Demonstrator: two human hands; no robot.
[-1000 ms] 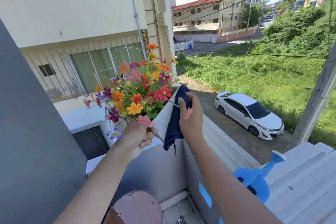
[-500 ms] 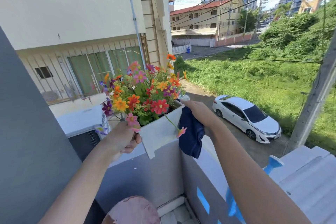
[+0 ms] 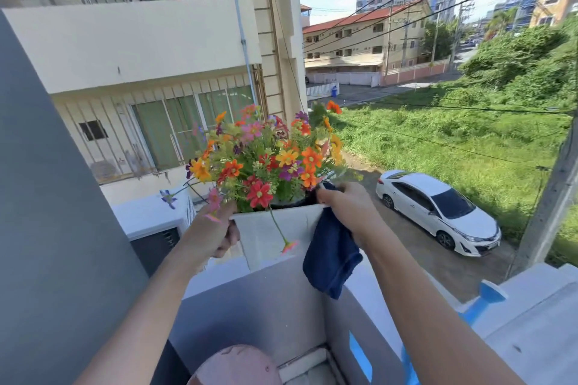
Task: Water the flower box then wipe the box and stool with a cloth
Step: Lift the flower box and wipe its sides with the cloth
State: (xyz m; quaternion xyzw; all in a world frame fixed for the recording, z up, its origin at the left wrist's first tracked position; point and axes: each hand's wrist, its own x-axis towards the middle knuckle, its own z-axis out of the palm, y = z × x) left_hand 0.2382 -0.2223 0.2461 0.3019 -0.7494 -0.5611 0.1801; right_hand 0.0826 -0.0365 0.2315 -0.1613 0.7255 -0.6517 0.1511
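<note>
A white flower box [image 3: 275, 234] full of orange, red, pink and purple flowers [image 3: 269, 159] stands on the corner of the grey balcony wall [image 3: 259, 312]. My left hand [image 3: 212, 234] grips the box's near left corner. My right hand [image 3: 347, 206] holds a dark blue cloth [image 3: 331, 256] against the box's right rim, and the cloth hangs down the box's right side. The round pinkish stool [image 3: 237, 366] shows at the bottom edge, below the wall. A blue watering can [image 3: 484, 300] stands on the ledge at the right, partly hidden by my right arm.
A grey pillar [image 3: 53, 228] fills the left side. Beyond the wall the drop is open, with a white car [image 3: 438, 209] on the lane below, a neighbouring building on the left and a concrete pole [image 3: 550, 203] at the right. A white air-conditioner unit [image 3: 153, 219] sits left of the box.
The box has turned and come upright on the wall corner. My right hand slid with the cloth from the box's side up to its right rim. My left hand moved to the box's left corner.
</note>
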